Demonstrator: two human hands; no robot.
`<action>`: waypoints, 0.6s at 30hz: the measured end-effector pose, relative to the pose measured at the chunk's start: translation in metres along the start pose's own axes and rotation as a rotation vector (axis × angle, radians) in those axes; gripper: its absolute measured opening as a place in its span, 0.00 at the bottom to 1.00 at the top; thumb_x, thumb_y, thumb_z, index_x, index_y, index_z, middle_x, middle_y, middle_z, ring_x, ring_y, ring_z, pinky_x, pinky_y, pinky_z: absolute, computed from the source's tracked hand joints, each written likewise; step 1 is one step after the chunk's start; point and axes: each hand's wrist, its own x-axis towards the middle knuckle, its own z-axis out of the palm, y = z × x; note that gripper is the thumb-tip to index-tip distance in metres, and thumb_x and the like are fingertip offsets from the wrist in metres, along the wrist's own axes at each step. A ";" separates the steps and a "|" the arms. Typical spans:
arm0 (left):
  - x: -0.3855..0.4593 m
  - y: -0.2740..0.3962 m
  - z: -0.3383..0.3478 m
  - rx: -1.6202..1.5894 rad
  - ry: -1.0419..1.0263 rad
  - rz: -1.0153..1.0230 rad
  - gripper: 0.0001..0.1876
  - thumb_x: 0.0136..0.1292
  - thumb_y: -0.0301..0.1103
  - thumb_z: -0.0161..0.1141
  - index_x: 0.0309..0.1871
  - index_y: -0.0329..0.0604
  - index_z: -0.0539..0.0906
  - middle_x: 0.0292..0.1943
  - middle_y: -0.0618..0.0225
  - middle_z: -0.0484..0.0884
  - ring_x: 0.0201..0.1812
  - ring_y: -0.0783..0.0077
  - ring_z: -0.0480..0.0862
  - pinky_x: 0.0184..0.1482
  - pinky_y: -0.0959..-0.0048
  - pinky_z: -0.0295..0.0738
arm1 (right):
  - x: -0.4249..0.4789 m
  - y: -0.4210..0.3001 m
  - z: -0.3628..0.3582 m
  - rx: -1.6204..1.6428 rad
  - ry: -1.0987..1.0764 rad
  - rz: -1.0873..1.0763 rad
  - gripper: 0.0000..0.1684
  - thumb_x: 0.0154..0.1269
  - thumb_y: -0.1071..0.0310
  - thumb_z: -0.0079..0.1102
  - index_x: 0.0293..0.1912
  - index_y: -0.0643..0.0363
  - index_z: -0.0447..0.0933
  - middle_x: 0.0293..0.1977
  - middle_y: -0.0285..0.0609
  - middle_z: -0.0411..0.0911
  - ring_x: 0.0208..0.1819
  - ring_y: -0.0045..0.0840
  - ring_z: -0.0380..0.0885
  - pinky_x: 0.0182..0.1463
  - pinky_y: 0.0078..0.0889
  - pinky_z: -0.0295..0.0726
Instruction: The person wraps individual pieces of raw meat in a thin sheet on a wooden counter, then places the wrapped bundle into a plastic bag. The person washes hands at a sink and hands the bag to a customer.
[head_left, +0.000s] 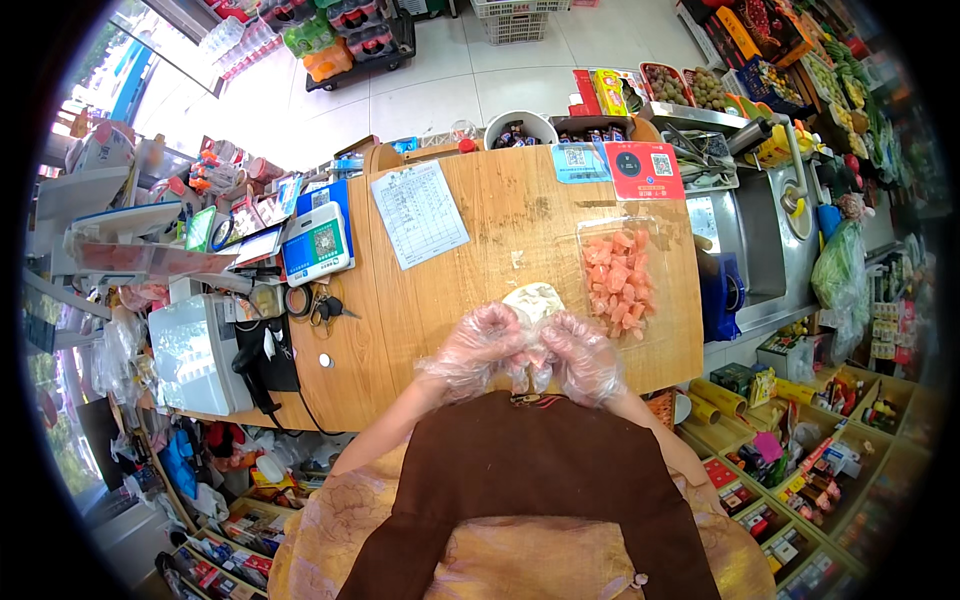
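Note:
My left hand (484, 346) and my right hand (585, 352) both wear clear plastic gloves and meet close in front of my brown apron. Between their fingertips they grip a pale citrus segment (535, 352), probably pomelo, with some pink flesh showing. A whitish piece of peel or pith (533, 299) lies just beyond the fingers; how it joins the segment is hidden. To the right of my right hand is a clear plastic tray (655, 232) heaped with pink citrus flesh pieces (617, 281).
The wooden counter (420, 307) carries a written form (420, 214), QR-code cards (646, 171), a payment device (319, 244), keys (328, 307) and a black barcode scanner (251, 367). A steel sink (761, 240) adjoins on the right. A white bucket (520, 124) stands beyond the far edge.

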 end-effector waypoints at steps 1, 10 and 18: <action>-0.001 0.000 -0.001 -0.022 -0.018 0.012 0.12 0.63 0.28 0.68 0.41 0.48 0.72 0.36 0.64 0.82 0.33 0.73 0.83 0.32 0.78 0.79 | 0.001 0.001 -0.002 0.072 -0.023 0.034 0.06 0.72 0.68 0.55 0.41 0.60 0.75 0.33 0.36 0.78 0.31 0.17 0.74 0.37 0.23 0.75; -0.016 0.016 -0.015 -0.025 0.035 -0.005 0.12 0.60 0.22 0.67 0.39 0.47 0.73 0.35 0.62 0.82 0.31 0.73 0.82 0.31 0.77 0.77 | -0.004 -0.015 -0.007 -0.146 0.097 -0.139 0.09 0.69 0.66 0.59 0.34 0.61 0.74 0.28 0.40 0.77 0.29 0.22 0.75 0.34 0.24 0.75; -0.019 0.024 -0.029 0.107 0.112 0.180 0.09 0.61 0.20 0.66 0.36 0.43 0.76 0.37 0.62 0.84 0.31 0.73 0.83 0.34 0.74 0.80 | 0.000 0.002 -0.018 -0.680 0.227 -0.280 0.06 0.66 0.69 0.65 0.37 0.62 0.79 0.30 0.34 0.79 0.31 0.13 0.75 0.34 0.21 0.75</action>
